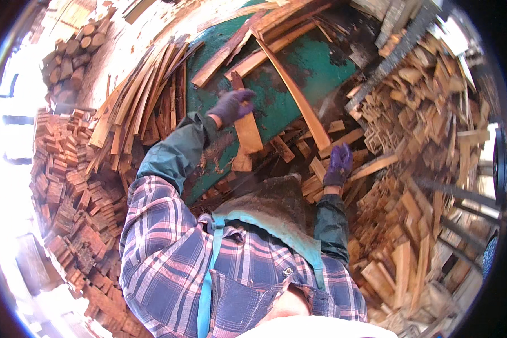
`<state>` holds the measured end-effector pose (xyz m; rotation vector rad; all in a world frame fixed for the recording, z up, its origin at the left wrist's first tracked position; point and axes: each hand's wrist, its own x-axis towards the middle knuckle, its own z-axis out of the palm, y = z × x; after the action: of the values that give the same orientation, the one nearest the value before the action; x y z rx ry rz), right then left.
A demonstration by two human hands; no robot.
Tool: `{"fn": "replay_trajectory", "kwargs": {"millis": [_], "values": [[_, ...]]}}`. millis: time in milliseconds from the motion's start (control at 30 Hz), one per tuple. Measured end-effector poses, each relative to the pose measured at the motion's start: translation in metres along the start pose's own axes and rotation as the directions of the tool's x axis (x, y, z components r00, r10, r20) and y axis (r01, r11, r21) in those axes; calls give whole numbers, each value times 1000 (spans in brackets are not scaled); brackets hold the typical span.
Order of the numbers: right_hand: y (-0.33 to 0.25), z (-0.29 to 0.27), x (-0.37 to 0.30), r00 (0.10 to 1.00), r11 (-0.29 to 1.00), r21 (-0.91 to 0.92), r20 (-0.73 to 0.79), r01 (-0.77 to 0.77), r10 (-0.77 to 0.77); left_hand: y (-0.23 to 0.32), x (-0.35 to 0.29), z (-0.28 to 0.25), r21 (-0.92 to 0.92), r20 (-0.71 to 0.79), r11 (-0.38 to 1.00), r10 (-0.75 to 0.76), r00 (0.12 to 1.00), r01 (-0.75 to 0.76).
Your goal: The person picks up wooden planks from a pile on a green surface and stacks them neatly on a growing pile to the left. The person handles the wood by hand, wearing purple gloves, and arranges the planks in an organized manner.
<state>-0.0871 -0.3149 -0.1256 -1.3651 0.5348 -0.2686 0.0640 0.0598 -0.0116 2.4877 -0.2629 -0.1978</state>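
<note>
My left hand (pixel 234 107), in a dark purple glove, reaches over the upper part of a short flat board (pixel 248 134). Its fingers are loosely bent and apart; no firm grip on the board shows. Just beyond the lower end of a long narrow wood strip (pixel 296 90) is my right hand (pixel 339 165), in a purple glove. Its fingers point upward, partly spread, with nothing visible between them. The strip slants across a green metal surface (pixel 315 62), its far end against other planks (pixel 281 25). Both forearms wear dark green sleeve covers.
Long thin slats (pixel 146 84) lean in a bundle at the left. Stacked short wood blocks (pixel 67 186) line the left side, and split pieces (pixel 411 107) are piled at the right. Round logs (pixel 76 56) lie far left. Loose scraps (pixel 281 149) lie close before my soiled apron (pixel 270 200).
</note>
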Motion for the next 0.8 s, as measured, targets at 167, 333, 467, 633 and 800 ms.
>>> {"fn": "replay_trajectory", "kwargs": {"millis": [167,333,467,633,800], "values": [[-40,87,106,794,646,-651,597,400,110,-68,105,-42,309,-53,939,-144,988,153],[-31,66,104,624,856,-493,720,154,303,-52,175,5,458,-60,860,-220,974,222],[-41,28,48,755,937,-335,588,-100,290,-39,147,2,482,-83,822,-301,950,303],[-66,90,73,643,850,-77,619,-521,451,-37,85,-21,206,142,957,-235,961,204],[-42,256,109,548,852,-135,712,-506,439,-32,15,-11,-56,-3,979,-197,980,197]]}}
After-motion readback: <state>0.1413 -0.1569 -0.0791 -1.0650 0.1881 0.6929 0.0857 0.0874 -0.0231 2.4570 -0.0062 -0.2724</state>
